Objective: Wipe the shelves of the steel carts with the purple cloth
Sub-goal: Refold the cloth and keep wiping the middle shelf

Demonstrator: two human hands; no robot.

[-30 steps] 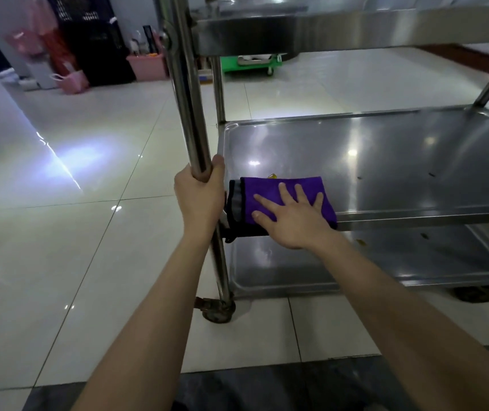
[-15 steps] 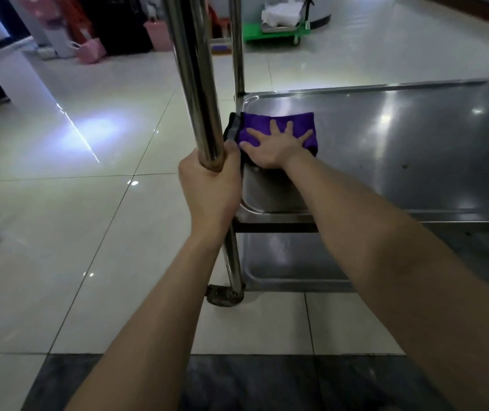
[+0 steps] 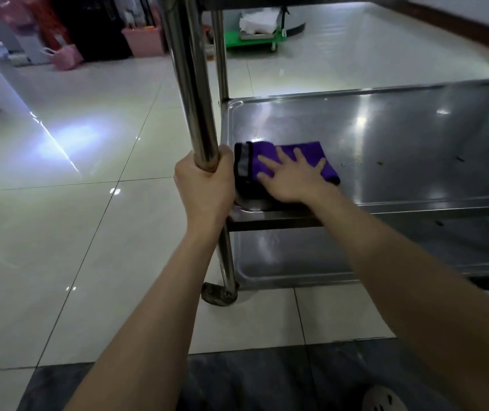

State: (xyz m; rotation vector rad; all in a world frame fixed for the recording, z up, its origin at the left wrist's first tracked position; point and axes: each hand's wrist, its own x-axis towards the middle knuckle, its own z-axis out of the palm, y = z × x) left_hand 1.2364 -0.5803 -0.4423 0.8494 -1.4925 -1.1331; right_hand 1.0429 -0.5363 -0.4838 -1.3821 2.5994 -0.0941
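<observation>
Left hand (image 3: 204,185) wrapped round cart post (image 3: 191,84), right hand (image 3: 292,179) flat, fingers spread, pressing purple cloth (image 3: 293,152)

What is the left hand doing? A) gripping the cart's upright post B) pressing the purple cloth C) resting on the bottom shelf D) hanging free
A: the left hand is curled round the steel post, while the right hand lies flat on the purple cloth on the middle shelf.
</observation>
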